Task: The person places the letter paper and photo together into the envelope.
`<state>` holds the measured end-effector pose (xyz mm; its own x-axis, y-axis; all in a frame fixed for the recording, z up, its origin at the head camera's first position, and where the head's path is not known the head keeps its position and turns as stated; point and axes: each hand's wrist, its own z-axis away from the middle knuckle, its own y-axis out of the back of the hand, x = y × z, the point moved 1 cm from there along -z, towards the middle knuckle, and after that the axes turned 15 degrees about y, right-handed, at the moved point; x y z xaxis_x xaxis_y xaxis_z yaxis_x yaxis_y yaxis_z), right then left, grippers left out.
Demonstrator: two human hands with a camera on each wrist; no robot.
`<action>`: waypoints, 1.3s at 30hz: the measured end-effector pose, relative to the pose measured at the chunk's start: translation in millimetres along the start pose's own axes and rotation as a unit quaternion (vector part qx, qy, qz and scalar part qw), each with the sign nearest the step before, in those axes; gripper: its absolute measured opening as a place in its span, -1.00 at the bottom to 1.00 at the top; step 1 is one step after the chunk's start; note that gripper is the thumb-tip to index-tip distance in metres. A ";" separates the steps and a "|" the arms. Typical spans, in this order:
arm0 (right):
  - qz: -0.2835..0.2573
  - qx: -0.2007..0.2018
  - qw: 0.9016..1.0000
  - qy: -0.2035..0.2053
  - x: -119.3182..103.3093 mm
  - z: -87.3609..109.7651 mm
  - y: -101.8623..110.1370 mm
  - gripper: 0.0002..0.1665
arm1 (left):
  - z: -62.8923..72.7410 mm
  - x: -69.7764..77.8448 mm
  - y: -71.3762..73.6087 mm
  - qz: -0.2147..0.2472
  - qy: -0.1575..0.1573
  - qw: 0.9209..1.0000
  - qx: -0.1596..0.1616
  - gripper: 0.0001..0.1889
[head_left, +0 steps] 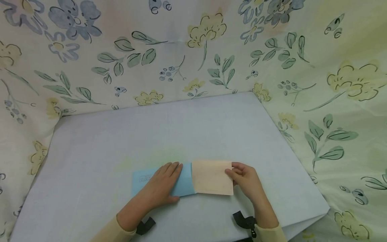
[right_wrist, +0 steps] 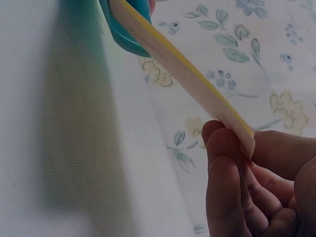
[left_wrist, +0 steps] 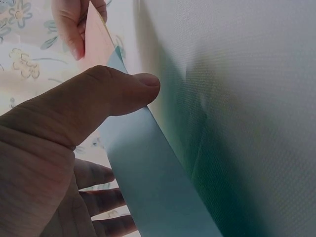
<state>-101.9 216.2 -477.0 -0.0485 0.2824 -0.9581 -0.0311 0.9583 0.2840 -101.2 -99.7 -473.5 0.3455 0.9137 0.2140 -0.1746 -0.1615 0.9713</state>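
A flat blue sleeve (head_left: 185,181) with a small printed box near its left end is held above the table. My left hand (head_left: 163,181) spans it from above, thumb at the near edge, fingers across to the far edge. Out of its right end extends a peach-coloured paper piece (head_left: 213,177). The right wrist view shows this paper piece (right_wrist: 192,81) edge-on, with a yellow border and some thickness. My right hand (head_left: 246,178) pinches its right end between thumb and fingers. In the left wrist view the thumb overlaps the sleeve (left_wrist: 148,163).
A white-covered table (head_left: 181,134) lies beneath both hands. Flower-printed cloth (head_left: 193,57) hangs behind it and along both sides. A dark strap piece (head_left: 244,220) is at the right wrist, another (head_left: 146,226) at the left.
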 end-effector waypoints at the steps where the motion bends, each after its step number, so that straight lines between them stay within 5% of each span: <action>1: 0.000 -0.002 1.000 0.000 0.4 -0.2 -0.6 -0.49 | 0.1 0.0 -0.1 0.002 0.000 1.000 -0.001 0.16; 20: 0.015 -0.044 0.999 0.018 -1.1 -3.8 -0.2 -0.52 | 0.6 -1.1 -1.5 -0.001 -0.012 1.000 0.014 0.17; 39: 0.029 -0.043 0.999 -0.014 -2.9 -4.4 2.7 -0.52 | 0.8 3.4 -0.6 0.001 -0.014 1.000 0.011 0.16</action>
<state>-106.2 217.8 -473.3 -0.0251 0.3392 -0.9404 -0.1141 0.9335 0.3398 -99.2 -96.8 -473.3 0.3713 0.9026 0.2179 -0.1546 -0.1713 0.9730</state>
